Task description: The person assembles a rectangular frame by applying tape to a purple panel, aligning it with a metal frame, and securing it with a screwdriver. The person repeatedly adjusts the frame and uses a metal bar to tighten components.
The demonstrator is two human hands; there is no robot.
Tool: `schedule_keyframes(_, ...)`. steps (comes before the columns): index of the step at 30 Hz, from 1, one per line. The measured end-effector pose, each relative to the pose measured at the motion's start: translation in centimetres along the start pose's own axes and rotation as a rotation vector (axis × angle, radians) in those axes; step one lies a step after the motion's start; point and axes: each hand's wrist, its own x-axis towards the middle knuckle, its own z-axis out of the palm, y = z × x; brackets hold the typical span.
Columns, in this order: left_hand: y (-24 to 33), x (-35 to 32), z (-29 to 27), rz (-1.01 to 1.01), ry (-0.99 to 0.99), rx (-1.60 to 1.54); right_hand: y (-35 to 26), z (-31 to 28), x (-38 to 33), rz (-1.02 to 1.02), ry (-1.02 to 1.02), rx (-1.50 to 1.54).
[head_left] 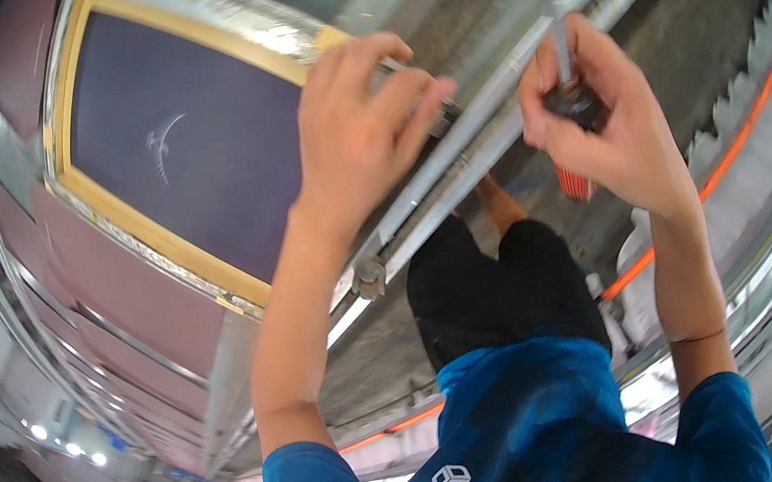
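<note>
My left hand (358,129) is over the near right corner of a yellow-framed screen (185,121) with a dark mesh panel. Its fingers are curled around a spot where a small metal fitting (449,117) shows; what they grip is partly hidden and blurred. In my right hand (616,129), closed beside the rail, is a tool with a dark handle (577,105). A long grey shaft (558,32) runs from it toward the far edge, smeared by motion. Just below this hand a red ribbed piece (575,181) shows; whether it belongs to the tool I cannot tell.
A double metal rail (494,93) slants between me and the screen, with a round fitting (369,277) on it. Reddish-brown panels (127,292) lie at the left. An orange strip (744,139) runs along white material at the right.
</note>
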Motion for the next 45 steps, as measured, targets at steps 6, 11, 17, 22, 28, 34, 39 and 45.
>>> schedule_keyframes(6, -5.0, -8.9, -9.0, -0.547, 0.424, 0.333, -0.8, 6.5, 15.2, -0.255, 0.083, -0.643)
schedule_keyframes(11, -11.8, -19.0, -14.7, -0.937, 0.572, 0.69, 0.2, 11.4, 20.7, -0.346, 0.053, -1.059)
schedule_keyframes(17, -13.6, -23.9, -13.5, -1.134, 0.553, 0.145, 0.3, 12.9, 20.5, -0.397, 0.0, -1.08)
schedule_keyframes(22, -13.3, -23.7, -13.4, -1.141, 0.539, 0.196, -0.1, 13.1, 20.6, -0.358, -0.012, -1.099)
schedule_keyframes(28, -13.6, -24.4, -13.3, -1.135, 0.557, 0.172, -0.6, 13.5, 20.7, -0.28, -0.013, -1.089)
schedule_keyframes(34, -13.5, -24.2, -13.4, -1.145, 0.568, 0.162, -0.6, 13.4, 21.0, -0.242, -0.039, -1.067)
schedule_keyframes(39, -13.6, -24.3, -13.1, -1.142, 0.62, 0.113, -0.2, 13.1, 21.0, -0.313, -0.045, -1.043)
schedule_keyframes(45, -13.5, -23.9, -13.1, -1.136, 0.59, 0.174, -0.3, 13.1, 21.0, -0.28, -0.044, -1.075)
